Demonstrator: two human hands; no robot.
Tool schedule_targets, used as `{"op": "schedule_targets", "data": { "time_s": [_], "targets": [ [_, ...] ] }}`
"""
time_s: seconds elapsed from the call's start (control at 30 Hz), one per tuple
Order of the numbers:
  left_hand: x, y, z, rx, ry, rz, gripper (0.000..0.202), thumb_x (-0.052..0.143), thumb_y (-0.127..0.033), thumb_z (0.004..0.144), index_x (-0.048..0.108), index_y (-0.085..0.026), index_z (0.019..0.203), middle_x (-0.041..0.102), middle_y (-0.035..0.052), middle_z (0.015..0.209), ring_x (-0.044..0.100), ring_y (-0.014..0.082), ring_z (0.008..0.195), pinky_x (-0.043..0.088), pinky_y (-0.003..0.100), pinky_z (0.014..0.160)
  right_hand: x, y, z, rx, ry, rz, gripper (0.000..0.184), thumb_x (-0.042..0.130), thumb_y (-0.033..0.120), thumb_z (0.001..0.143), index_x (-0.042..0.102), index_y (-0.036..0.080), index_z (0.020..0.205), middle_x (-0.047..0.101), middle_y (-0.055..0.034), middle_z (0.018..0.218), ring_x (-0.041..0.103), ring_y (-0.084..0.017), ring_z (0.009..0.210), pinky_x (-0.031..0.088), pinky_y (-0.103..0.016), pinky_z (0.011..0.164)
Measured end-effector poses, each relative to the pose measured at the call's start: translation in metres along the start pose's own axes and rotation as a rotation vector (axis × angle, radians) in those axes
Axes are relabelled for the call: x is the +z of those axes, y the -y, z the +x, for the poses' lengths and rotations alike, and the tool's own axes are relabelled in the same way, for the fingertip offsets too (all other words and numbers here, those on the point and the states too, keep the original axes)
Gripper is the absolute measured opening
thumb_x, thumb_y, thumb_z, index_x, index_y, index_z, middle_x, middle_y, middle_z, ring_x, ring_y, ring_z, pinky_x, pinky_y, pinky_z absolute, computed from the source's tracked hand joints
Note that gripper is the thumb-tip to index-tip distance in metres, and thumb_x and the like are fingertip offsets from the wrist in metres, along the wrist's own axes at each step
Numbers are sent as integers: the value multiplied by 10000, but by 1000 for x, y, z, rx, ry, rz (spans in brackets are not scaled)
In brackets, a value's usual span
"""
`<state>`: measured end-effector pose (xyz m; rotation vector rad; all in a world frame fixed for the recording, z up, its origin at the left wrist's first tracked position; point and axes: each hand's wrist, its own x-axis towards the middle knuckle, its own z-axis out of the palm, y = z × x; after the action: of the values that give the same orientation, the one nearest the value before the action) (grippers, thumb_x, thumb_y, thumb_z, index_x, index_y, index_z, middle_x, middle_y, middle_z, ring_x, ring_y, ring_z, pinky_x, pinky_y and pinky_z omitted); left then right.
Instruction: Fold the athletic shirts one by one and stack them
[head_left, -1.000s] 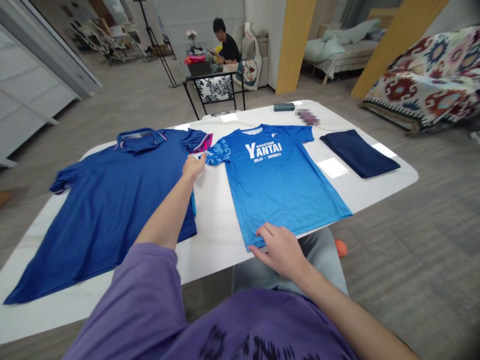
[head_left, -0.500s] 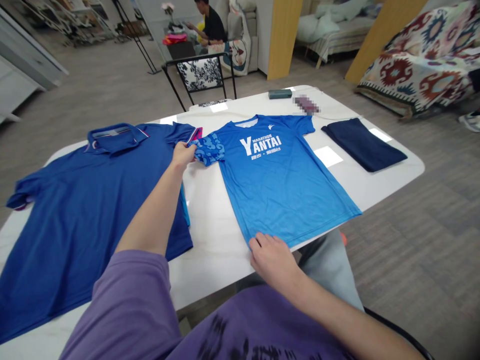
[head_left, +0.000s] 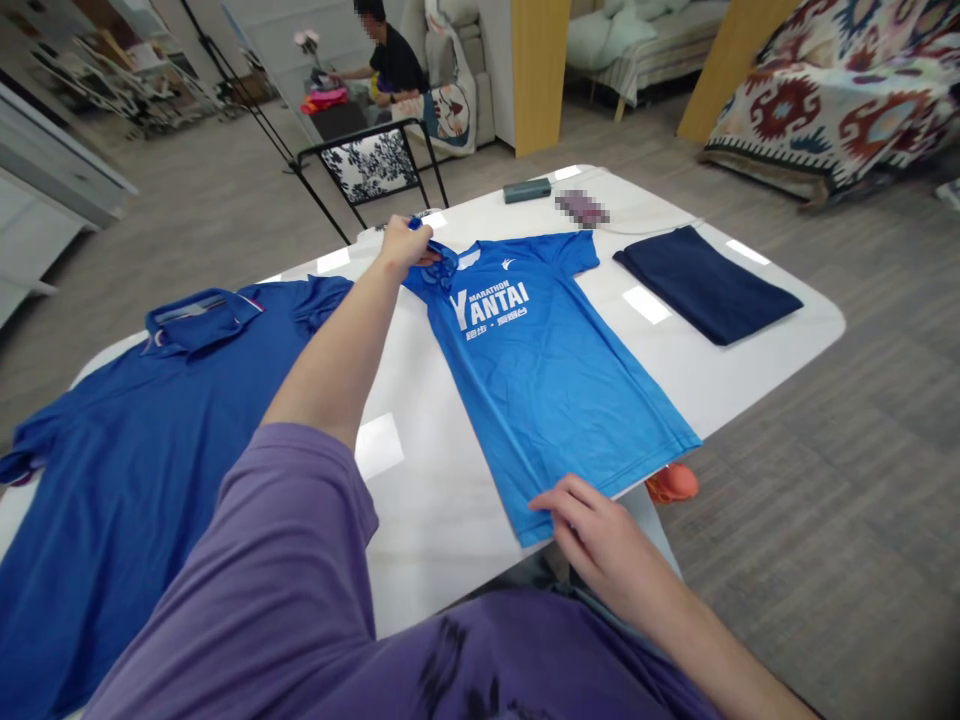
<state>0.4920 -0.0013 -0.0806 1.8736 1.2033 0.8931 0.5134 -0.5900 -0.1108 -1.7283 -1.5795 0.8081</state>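
A light blue T-shirt (head_left: 555, 370) printed "YANTAI" lies front up on the white table (head_left: 405, 510). My left hand (head_left: 405, 245) reaches far out and is closed on the shirt's left sleeve, which is folded in over the shoulder near the collar. At the near table edge, my right hand (head_left: 600, 530) rests on the shirt's bottom hem with its fingers curled and pinching the fabric. A dark blue polo shirt (head_left: 150, 420) lies spread flat on the table to the left, under my left arm.
A folded navy garment (head_left: 705, 285) lies at the table's right end. A dark case (head_left: 527, 190) and a small blurred object (head_left: 581, 208) sit at the far edge. A black chair (head_left: 371, 165) stands behind the table; a person sits further back. A patterned sofa (head_left: 840, 80) is at right.
My left hand has carried the light blue shirt's left sleeve inward and away from me, folding it over the shoulder. The right hand stayed on the hem. The view has shifted.
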Motion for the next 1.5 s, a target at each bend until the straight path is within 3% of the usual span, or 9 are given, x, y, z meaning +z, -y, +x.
{"op": "schedule_targets", "data": {
  "time_s": [0.1, 0.23, 0.37, 0.53, 0.67, 0.8, 1.07, 1.3, 1.5],
  "targets": [
    [60, -14, 6, -159, 188, -71, 403, 660, -211, 1121, 483, -89, 1462, 734, 174, 1174, 812, 319, 1148, 613, 546, 1049, -14, -27, -8, 67, -59, -33, 342, 499, 191, 1133, 741, 335, 1328, 774, -70, 1235, 799, -252, 1063, 669, -422, 947],
    [101, -7, -19, -31, 277, -12, 418, 653, -421, 1155, 540, -148, 1452, 759, 165, 1257, 773, 266, 1143, 602, 489, 1096, -23, -57, -15, 106, -82, -256, 299, 557, 293, 1159, 776, 333, 1359, 784, -86, 1124, 782, -307, 1043, 656, -499, 947],
    [77, 25, -90, 243, 156, 345, 369, 697, -411, 1087, 683, -176, 1371, 718, 173, 1440, 647, 320, 1381, 469, 522, 1288, -33, -71, -17, 51, -67, -329, 265, 588, 398, 1171, 784, 343, 1342, 800, -84, 1145, 770, -315, 1065, 627, -516, 954],
    [34, 66, -199, 278, 143, 521, 604, 635, -607, 1094, 653, -240, 1574, 617, 171, 1638, 574, 375, 1523, 449, 554, 1313, -50, -64, 20, -61, -16, -354, 242, 603, 407, 1172, 783, 311, 1301, 815, -77, 1149, 766, -290, 1027, 581, -473, 923],
    [29, 79, -232, 295, 171, 565, 781, 595, -696, 1094, 535, -249, 1732, 508, 171, 1784, 448, 400, 1667, 358, 588, 1383, -71, -55, 120, -148, 6, -310, 259, 596, 362, 1162, 766, 257, 1327, 816, -70, 1167, 765, -254, 1056, 563, -409, 951],
    [30, 80, -226, 269, 193, 600, 860, 563, -742, 1086, 489, -237, 1778, 444, 189, 1830, 373, 433, 1719, 309, 644, 1395, -78, -47, 284, -242, -68, -308, 267, 620, 343, 1120, 775, 208, 1291, 812, -89, 1194, 743, -235, 1043, 565, -356, 948],
    [31, 90, -219, 284, 146, 513, 856, 675, -726, 1026, 550, -266, 1737, 508, 213, 1774, 406, 455, 1697, 356, 709, 1363, -18, -18, 579, -213, 8, -621, 428, 699, 463, 1099, 805, 110, 1317, 797, -170, 1380, 676, -307, 1282, 521, -459, 1198],
    [26, 86, -222, 229, 153, 569, 863, 556, -731, 1076, 521, -194, 1750, 468, 134, 1831, 311, 388, 1757, 286, 611, 1449, -5, -31, 660, -53, 297, -697, 475, 774, 516, 1071, 791, 154, 1377, 821, -117, 1369, 703, -259, 1178, 526, -412, 1146],
    [26, 85, -222, 169, 134, 561, 884, 593, -708, 1059, 510, -175, 1758, 439, 153, 1847, 294, 404, 1768, 294, 593, 1459, -8, -27, 648, -43, 136, -687, 659, 657, 609, 1104, 736, 6, 1357, 833, -159, 1287, 725, -184, 1070, 512, -343, 1044]
  ]
}}
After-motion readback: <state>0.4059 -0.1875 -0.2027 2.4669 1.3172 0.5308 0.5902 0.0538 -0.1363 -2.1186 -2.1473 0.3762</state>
